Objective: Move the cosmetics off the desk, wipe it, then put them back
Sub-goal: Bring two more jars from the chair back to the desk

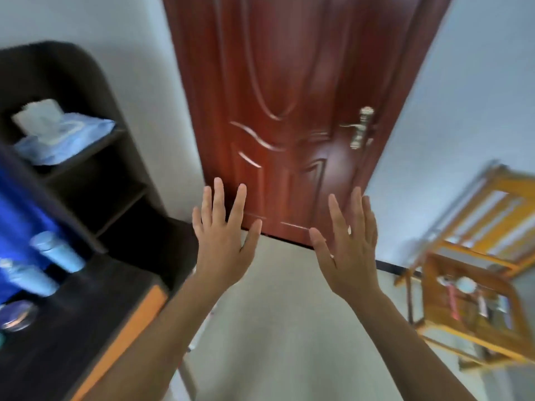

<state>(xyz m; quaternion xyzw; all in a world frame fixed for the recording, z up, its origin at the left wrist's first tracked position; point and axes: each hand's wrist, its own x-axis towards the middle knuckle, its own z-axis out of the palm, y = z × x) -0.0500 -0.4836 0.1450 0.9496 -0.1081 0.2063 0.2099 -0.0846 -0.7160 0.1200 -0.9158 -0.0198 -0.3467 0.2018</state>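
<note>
Both hands are raised in front of me with fingers spread, backs toward the camera, holding nothing. My left hand (223, 238) and my right hand (348, 247) hang over the pale floor, to the right of the dark desk (86, 322). On the desk at the far left stand two light blue bottles (58, 251), a second one (29, 280) below it, and a round dark jar (17, 315). A pack of wipes on a light blue cloth (60, 137) lies on the upper shelf of the desk's dark shelving. The view is blurred.
A red-brown door (289, 96) with a metal handle (360, 128) stands straight ahead. A yellow wooden chair or rack (474, 273) holding small items stands at the right. A blue surface (17, 227) rises behind the bottles. White walls flank the door.
</note>
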